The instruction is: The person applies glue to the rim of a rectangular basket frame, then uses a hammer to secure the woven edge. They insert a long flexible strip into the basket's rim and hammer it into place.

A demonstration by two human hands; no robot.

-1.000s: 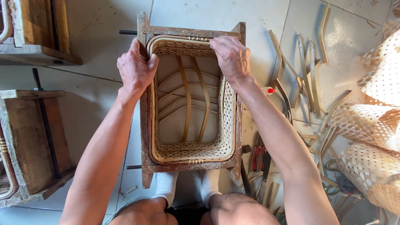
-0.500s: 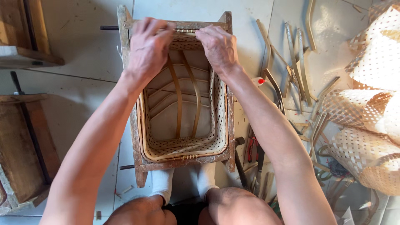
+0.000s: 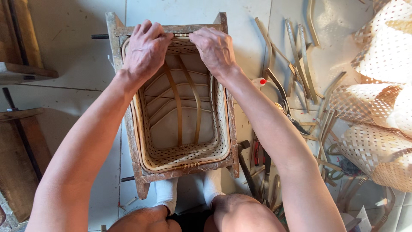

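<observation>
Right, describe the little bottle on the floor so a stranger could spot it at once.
Start at the wooden frame holding the woven basket in the middle of the floor. Just past its far right corner, beside the right forearm, lies a small white bottle. Its red cap sets it apart from the bamboo strips nearby.

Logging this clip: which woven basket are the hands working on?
The basket inside the wooden frame; both hands rest on its far rim, unlike the loose ones at right.

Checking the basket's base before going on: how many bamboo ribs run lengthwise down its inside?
2. The left rib and the right rib lie side by side down the middle of the woven basket; their far ends pass under the hands, so more may be hidden.
</observation>
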